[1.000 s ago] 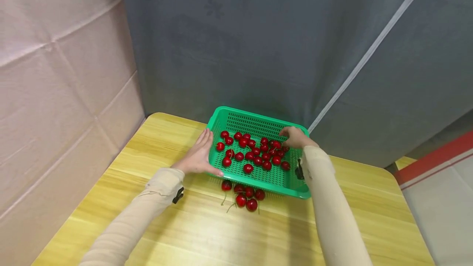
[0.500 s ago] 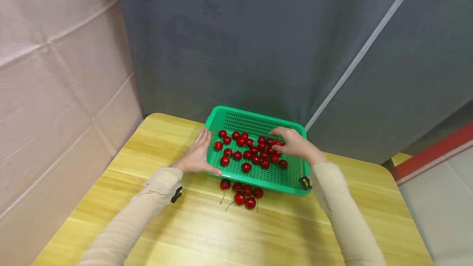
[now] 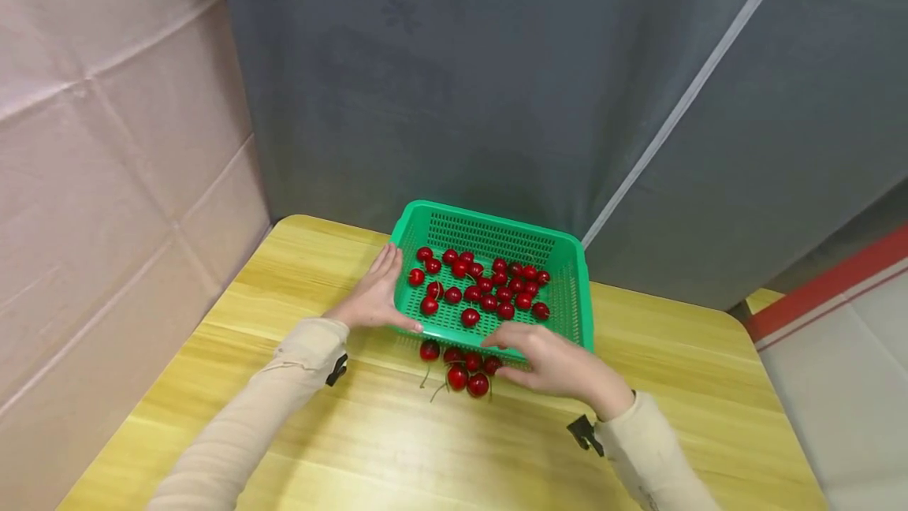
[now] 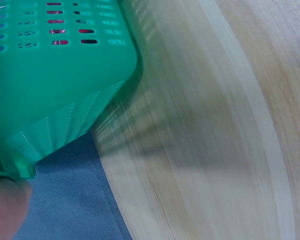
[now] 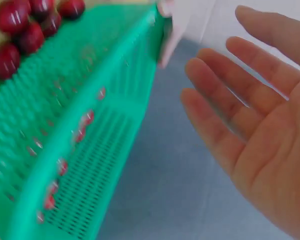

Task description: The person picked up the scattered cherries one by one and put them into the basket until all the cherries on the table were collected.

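A green perforated plastic basket (image 3: 578, 290) sits on the wooden table, with many red cherries (image 3: 472, 294) spread over its floor. My left hand (image 3: 372, 294) is spread around the basket's near left corner, fingers straight along the left rim and thumb on the front rim. In the left wrist view only a bit of that hand (image 4: 7, 207) shows beside the rim. Over the basket's front edge, my right hand (image 3: 549, 361) holds nothing; its palm and loosely bent fingers show in the right wrist view. Just left of its fingertips lie several loose cherries (image 3: 457, 378) with stems.
A grey curtain (image 3: 426, 101) hangs behind the table, close to the basket's back. On the left stands a pinkish cloth wall (image 3: 106, 180). The wooden tabletop (image 3: 426, 448) extends in front of the basket and to both sides.
My right hand has come out of the basket's right part, moving toward me and left, to the front edge beside the loose cherries. My left hand stays on the basket's corner.
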A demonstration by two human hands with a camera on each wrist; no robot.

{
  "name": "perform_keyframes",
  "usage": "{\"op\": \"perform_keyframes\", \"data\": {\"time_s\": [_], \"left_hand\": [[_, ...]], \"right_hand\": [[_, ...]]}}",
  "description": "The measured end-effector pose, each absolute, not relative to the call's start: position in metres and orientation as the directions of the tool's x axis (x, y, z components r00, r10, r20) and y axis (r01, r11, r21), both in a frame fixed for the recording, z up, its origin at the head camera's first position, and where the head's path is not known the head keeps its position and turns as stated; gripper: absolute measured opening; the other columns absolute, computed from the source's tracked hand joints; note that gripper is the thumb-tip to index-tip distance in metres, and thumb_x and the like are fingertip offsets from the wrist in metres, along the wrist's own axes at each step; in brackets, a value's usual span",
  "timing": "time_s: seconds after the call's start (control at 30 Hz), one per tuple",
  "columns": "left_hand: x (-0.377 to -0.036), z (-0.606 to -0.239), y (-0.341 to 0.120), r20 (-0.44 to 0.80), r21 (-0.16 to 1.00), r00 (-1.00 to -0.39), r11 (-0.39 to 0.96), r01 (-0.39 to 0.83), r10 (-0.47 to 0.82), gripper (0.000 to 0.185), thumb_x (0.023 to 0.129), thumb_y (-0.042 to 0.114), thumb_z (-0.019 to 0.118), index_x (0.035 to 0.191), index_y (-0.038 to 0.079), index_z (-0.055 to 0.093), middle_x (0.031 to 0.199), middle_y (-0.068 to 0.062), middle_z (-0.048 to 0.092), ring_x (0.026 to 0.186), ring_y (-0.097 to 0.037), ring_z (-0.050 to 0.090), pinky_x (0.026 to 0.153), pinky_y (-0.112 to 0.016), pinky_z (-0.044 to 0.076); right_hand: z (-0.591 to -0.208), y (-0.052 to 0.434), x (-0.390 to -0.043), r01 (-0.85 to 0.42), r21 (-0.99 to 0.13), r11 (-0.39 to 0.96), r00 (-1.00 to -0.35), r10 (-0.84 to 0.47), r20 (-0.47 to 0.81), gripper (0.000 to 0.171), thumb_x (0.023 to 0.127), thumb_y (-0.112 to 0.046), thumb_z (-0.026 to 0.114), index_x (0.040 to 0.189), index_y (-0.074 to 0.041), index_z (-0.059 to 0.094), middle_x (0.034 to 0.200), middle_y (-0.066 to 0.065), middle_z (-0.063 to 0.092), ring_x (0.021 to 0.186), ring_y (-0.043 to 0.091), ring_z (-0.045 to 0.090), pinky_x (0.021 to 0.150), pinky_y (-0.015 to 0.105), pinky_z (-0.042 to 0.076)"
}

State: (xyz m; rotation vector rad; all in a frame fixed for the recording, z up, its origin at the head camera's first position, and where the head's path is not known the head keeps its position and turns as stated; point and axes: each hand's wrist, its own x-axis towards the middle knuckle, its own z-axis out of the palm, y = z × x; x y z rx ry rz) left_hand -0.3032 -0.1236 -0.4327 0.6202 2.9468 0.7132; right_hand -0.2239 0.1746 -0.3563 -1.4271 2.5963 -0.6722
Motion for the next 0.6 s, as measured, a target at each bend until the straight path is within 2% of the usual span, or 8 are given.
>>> {"op": "perform_keyframes", "data": {"time_s": [0.13,0.3,0.6], "left_hand": [[-0.304,-0.434,-0.124,0.042,0.445,-0.920,0.817,0.366,0.389,0.143,0.046,0.075,0.069,0.142,-0.007,0.001,0.149,-0.022,-0.008,0.138,-0.031,-0.009,0.111,-0.043,0.009],[-0.303,-0.433,-0.123,0.029,0.454,-0.922,0.816,0.357,0.387,0.143,0.047,0.073,0.070,0.142,-0.006,-0.001,0.149,-0.021,-0.009,0.138,-0.028,-0.012,0.111,-0.042,0.008],[-0.303,-0.432,-0.124,0.027,0.449,-0.922,0.819,0.357,0.387,0.142,0.048,0.073,0.070,0.142,-0.006,-0.001,0.149,-0.021,-0.010,0.138,-0.029,-0.012,0.111,-0.042,0.008]], "right_hand": [[-0.381,0.170,-0.211,-0.746,-0.448,0.493,-0.576,-0.815,0.064,0.029,0.082,-0.017,0.066,0.109,-0.006,0.063,0.104,0.000,0.063,0.096,0.013,0.059,0.083,0.025,0.049],[-0.418,0.166,-0.206,-0.693,-0.445,0.567,-0.637,-0.771,0.009,0.032,0.079,-0.014,0.068,0.109,-0.004,0.063,0.104,0.003,0.061,0.097,0.017,0.058,0.084,0.027,0.049],[-0.458,0.161,-0.209,-0.695,-0.375,0.614,-0.671,-0.741,0.030,0.037,0.075,-0.012,0.071,0.110,-0.003,0.062,0.109,0.008,0.057,0.099,0.020,0.057,0.086,0.031,0.049]]}}
